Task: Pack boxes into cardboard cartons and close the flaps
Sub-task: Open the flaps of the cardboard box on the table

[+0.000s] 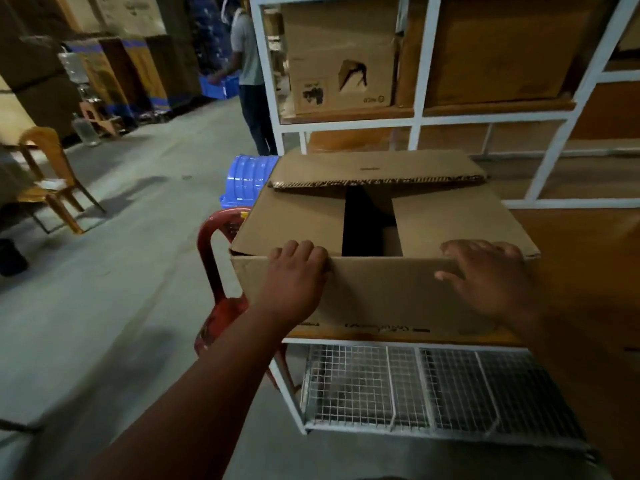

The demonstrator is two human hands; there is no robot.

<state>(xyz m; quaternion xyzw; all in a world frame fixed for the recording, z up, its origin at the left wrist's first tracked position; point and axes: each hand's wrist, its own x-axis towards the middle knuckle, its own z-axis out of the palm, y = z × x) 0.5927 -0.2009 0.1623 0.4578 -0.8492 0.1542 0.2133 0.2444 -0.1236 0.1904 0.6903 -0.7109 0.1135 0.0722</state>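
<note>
The left hand [294, 278] is nearest, at the near left corner of the carton [381, 237]. Its fingers curl over the top of the near flap [381, 292], so its grip is on the flap's edge. The carton sits at the front left edge of the table [571, 271], a brown top with a wire shelf [415, 386] below it. In the middle, the two side flaps [298, 223] are folded down flat, with a dark gap between them (what is inside cannot be seen). The far flap [377, 168] leans partly over them. At the near right corner, the right hand [491, 275] lies on the near flap with its fingers spread and fairly straight, pressing more than gripping.

The step seems to be closing the near flap. To do it well, both hands should push the flap forward and down together so it bends along its fold, not crooked. The side flaps must stay flat under it. Fingers should slide out before the flap lands.

Beside the table on the left stand a red chair [214, 265] and a blue bin [247, 178].
</note>
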